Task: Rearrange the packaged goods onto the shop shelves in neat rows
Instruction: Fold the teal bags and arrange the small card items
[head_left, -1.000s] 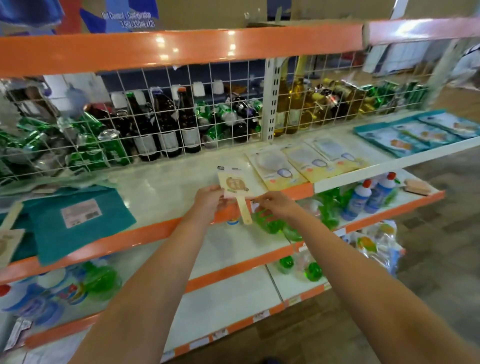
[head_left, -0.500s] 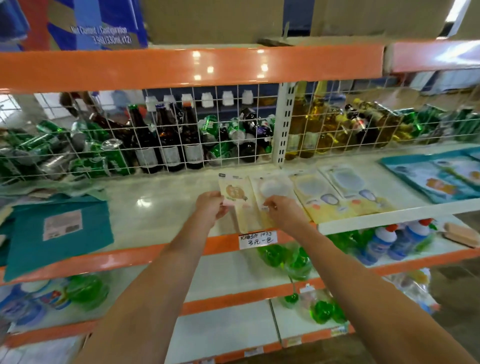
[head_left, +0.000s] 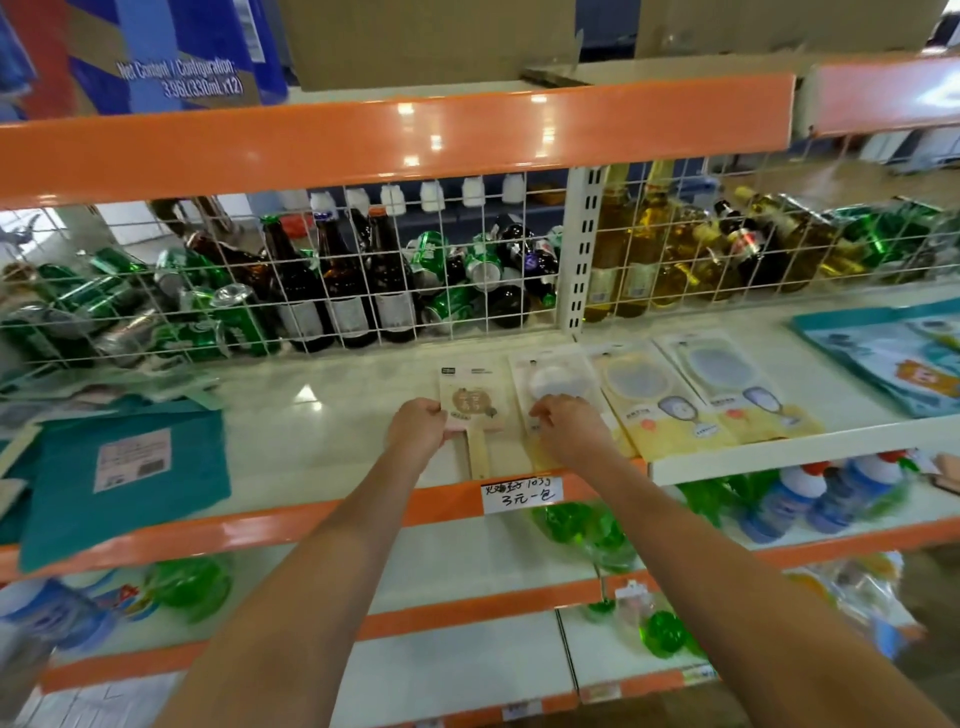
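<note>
A beige card pack with a wooden handle (head_left: 471, 402) lies flat on the white middle shelf (head_left: 322, 415), at the left end of a row of yellow mirror packs (head_left: 644, 395). My left hand (head_left: 415, 428) grips the card pack's left edge. My right hand (head_left: 569, 423) rests with curled fingers on the neighbouring pale yellow pack (head_left: 550, 384), touching its lower part. Two more yellow packs (head_left: 727, 384) lie side by side to the right.
A teal flat pack (head_left: 130, 467) lies at the shelf's left. Blue-green packs (head_left: 893, 358) lie at the far right. Behind a white wire grid (head_left: 467, 260) stand brown bottles, green cans and yellow bottles. Lower shelves hold green bottles (head_left: 592, 530) and blue-white bottles (head_left: 795, 499).
The card pack went from held up in front of the shelf edge to lying flat on the shelf beside the yellow packs. Both hands moved forward onto the shelf.
</note>
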